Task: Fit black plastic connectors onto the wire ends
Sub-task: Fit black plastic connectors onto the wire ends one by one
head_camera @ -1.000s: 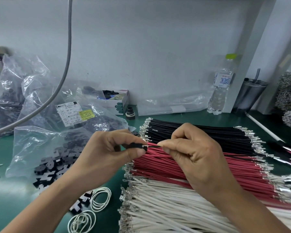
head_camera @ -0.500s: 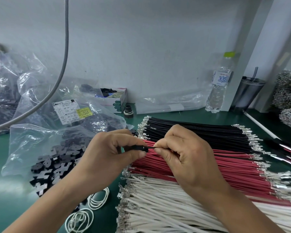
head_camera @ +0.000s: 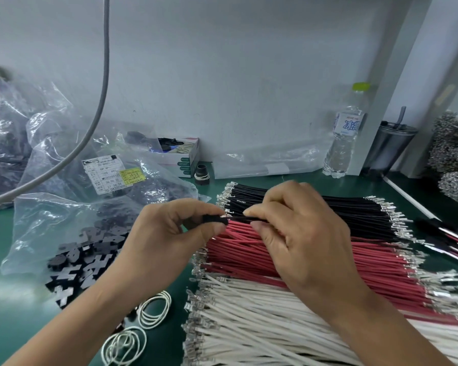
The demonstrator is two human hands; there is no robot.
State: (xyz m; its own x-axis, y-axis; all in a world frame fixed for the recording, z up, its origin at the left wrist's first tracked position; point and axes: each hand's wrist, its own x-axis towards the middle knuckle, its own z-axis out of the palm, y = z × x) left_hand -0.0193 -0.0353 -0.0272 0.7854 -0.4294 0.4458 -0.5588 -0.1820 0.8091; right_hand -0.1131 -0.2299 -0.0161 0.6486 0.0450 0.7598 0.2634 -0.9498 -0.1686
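In the head view, the left hand (head_camera: pixel 167 233) sits at the centre of the frame, its thumb and curled fingers pinching a small black connector (head_camera: pixel 215 220). Just to its right, the right hand (head_camera: pixel 296 233) pinches a thin black wire (head_camera: pixel 240 219) between thumb and forefinger, the wire's end meeting the connector's open side; whether the metal tip is already inside is hard to tell. Below and behind the hands lie three flat bundles on the green table (head_camera: pixel 16 313): black wires (head_camera: pixel 354 210) highest, red wires (head_camera: pixel 368 268) in the middle, and white wires (head_camera: pixel 262 326) at the lower right. At the left of the frame, a clear plastic bag (head_camera: pixel 50 228) spills loose black connectors (head_camera: pixel 77 262). White rubber bands (head_camera: pixel 154 310) lie near the bottom centre. At the upper right stand a water bottle (head_camera: pixel 344 138) and a dark cup (head_camera: pixel 391 146) against the wall.
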